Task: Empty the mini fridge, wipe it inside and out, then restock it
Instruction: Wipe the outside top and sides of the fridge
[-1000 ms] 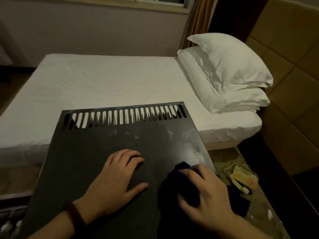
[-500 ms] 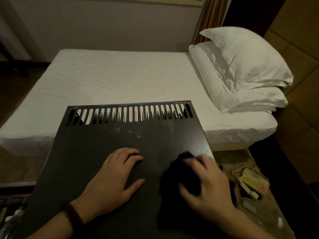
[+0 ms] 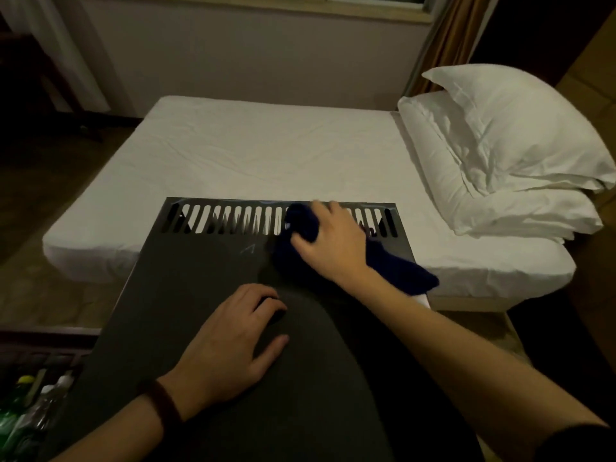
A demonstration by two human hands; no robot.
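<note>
The mini fridge's dark top panel (image 3: 186, 295) fills the lower middle of the view, with a row of vent slots (image 3: 226, 220) along its far edge. My right hand (image 3: 333, 241) grips a dark blue cloth (image 3: 396, 271) and presses it onto the far right part of the panel, over the slots. The cloth's tail trails off the panel's right edge. My left hand (image 3: 230, 341) rests on the panel nearer to me, fingers bent, with a dark band at the wrist.
A white bed (image 3: 253, 155) lies just beyond the fridge, with stacked pillows (image 3: 510, 141) at the right. Several bottles (image 3: 30, 405) lie low at the left beside the fridge. A wall and window sill stand behind the bed.
My right hand has slid the cloth from the near right part of the panel up to the vent slots at the far edge. My left hand stays in place. The view has shifted.
</note>
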